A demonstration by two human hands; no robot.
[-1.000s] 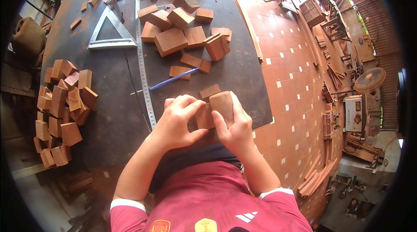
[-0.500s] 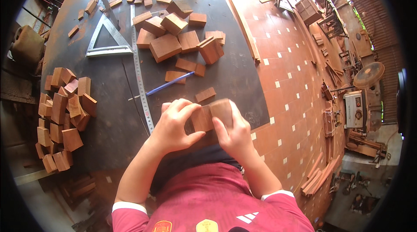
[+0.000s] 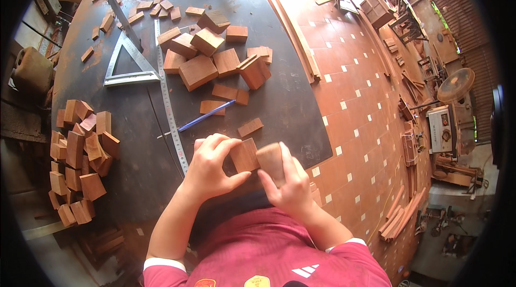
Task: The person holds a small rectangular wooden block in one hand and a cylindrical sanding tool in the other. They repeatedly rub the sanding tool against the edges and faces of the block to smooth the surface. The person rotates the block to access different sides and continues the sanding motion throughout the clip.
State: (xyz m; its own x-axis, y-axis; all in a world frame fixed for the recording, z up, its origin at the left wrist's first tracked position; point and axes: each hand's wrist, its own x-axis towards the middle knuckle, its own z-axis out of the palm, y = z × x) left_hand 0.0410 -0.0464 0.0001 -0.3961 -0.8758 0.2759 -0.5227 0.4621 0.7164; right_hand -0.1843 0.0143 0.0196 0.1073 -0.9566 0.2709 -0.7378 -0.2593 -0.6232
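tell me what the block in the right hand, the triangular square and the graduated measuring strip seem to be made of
The held block looks like bare wood, probably unvarnished: brown, with a dull face.
The triangular square is probably metal, perhaps unpainted, given its silvery-grey sheen.
The graduated measuring strip is pale with dark marks; metal or plastic, the view leaves open.

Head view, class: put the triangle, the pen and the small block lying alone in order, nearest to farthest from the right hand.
1. Small block: just ahead and slightly left of the right hand.
2. Pen: farther left and ahead.
3. Triangle: farthest, well to the left and ahead, beyond the pen.
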